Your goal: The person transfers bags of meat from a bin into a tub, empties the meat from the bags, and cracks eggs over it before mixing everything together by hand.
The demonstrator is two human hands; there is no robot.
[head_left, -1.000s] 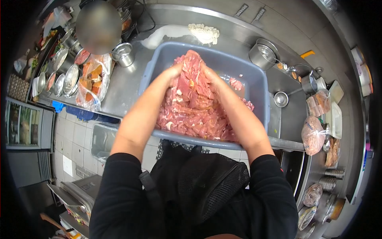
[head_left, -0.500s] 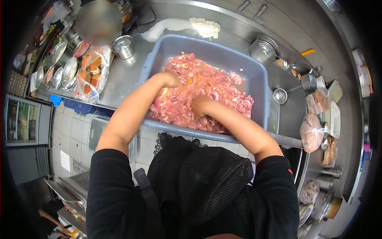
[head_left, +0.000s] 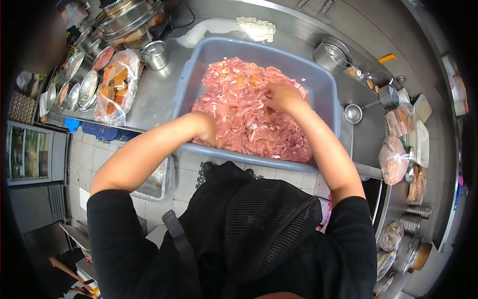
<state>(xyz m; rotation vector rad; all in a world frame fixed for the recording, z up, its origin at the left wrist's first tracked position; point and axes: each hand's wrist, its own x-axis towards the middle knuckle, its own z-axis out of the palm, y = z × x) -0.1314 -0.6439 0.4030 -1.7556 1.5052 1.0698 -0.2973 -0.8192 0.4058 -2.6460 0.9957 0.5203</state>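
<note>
A large grey-blue tub (head_left: 328, 87) stands on the steel counter and holds a heap of sliced raw pink meat (head_left: 244, 107) with yellowish bits in it. My left hand (head_left: 203, 128) is at the near left side of the heap, its fingers sunk in the meat and hidden. Farther back and to the right, my right hand (head_left: 285, 97) touches the top of the meat, fingers pointing down and partly buried. Whether either hand grips any slices cannot be made out.
Left of the tub are a steel pot (head_left: 154, 55), a plastic bag of orange-brown food (head_left: 117, 92) and several metal bowls. On the right are another pot (head_left: 331, 55), a ladle (head_left: 353, 113) and a bagged meat piece (head_left: 393, 159). White residue (head_left: 256, 29) lies behind the tub.
My left hand has moved toward the tub's near left edge. My right hand has gone back and to the right. The meat heap has shifted and spread, and the blurred shape at upper left has moved left.
</note>
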